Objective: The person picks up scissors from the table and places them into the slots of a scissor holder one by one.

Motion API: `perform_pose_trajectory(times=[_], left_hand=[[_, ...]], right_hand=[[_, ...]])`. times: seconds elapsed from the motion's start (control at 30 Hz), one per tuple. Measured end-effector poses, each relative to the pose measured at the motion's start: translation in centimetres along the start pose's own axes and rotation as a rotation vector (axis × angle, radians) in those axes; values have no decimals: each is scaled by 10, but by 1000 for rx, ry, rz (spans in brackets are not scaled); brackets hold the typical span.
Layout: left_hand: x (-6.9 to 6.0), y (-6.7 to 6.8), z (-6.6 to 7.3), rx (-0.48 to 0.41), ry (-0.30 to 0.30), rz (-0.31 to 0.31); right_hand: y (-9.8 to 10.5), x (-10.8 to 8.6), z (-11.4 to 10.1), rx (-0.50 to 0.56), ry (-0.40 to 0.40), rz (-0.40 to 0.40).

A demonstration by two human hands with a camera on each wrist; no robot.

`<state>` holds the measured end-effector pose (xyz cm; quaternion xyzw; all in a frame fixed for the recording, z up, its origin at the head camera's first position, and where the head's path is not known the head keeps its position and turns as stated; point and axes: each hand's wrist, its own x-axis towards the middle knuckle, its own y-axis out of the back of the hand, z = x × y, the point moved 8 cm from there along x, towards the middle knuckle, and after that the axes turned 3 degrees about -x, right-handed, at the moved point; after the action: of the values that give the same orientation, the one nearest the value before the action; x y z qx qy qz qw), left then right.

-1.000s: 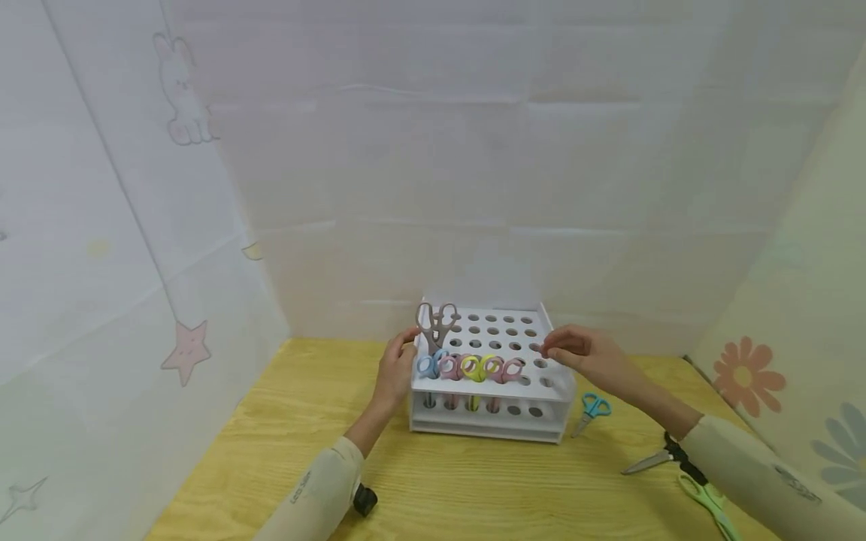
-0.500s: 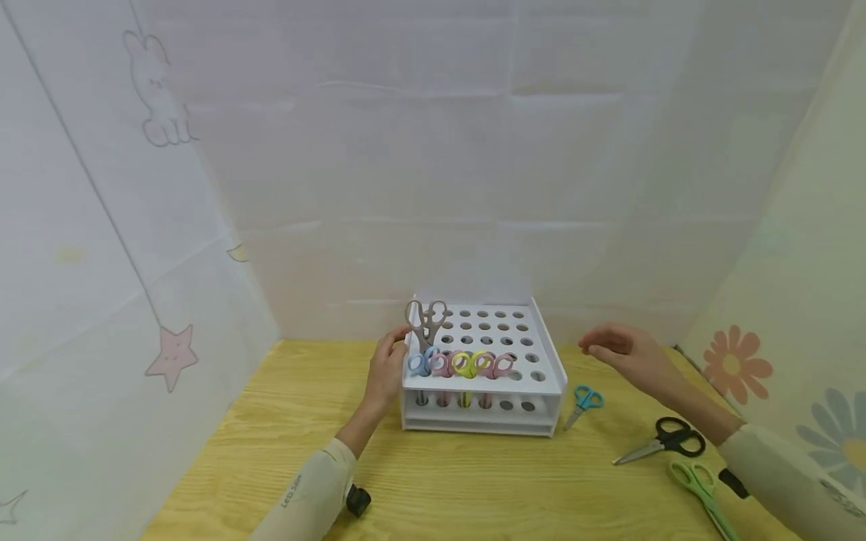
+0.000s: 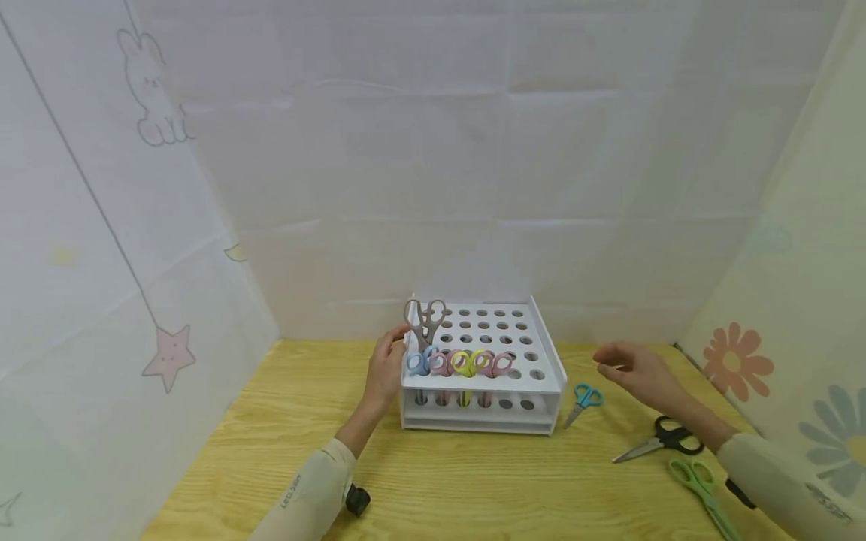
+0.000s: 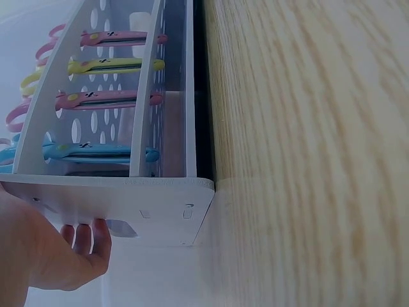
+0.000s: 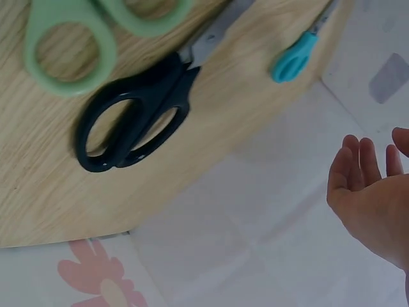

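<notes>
A white rack [image 3: 480,382] with rows of round holes stands on the table. My left hand [image 3: 386,368] is at its left side; in the left wrist view the fingertips [image 4: 100,238] touch the side panel. Upright in the front row are blue scissors [image 3: 417,363], yellow scissors [image 3: 463,364] and two pink scissors [image 3: 440,363]. Brown-grey scissors [image 3: 426,330] stand behind the blue pair, handles up. My right hand [image 3: 643,373] hovers right of the rack, fingers loosely bent and holding nothing. Beneath and left of it lie turquoise scissors [image 3: 585,398].
Black-handled scissors [image 3: 666,438] and green scissors [image 3: 700,485] lie on the wooden table [image 3: 473,481] at the right, near my right forearm. A pale sheet wall [image 3: 406,188] closes the back, with patterned sheets at both sides.
My right hand has moved right, away from the rack's right edge, uncovering the black scissors. My left hand stays at the rack's left side. The view has shifted slightly.
</notes>
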<state>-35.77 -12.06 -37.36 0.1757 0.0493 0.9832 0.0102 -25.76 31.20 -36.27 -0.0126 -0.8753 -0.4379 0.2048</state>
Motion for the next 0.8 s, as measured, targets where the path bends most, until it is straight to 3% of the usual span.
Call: perform_pose_trajectory(times=[0.53,0.63,0.8], left_hand=[[0,0,-1,5,3,-3],[0,0,-1,5,-7,1],[0,0,-1,10,-2,1]], right_hand=[[-40,2,61,-24,-184,-198],[-48,3,66,-32,-216,-238],[-54,6,64,-43,-246,-241]])
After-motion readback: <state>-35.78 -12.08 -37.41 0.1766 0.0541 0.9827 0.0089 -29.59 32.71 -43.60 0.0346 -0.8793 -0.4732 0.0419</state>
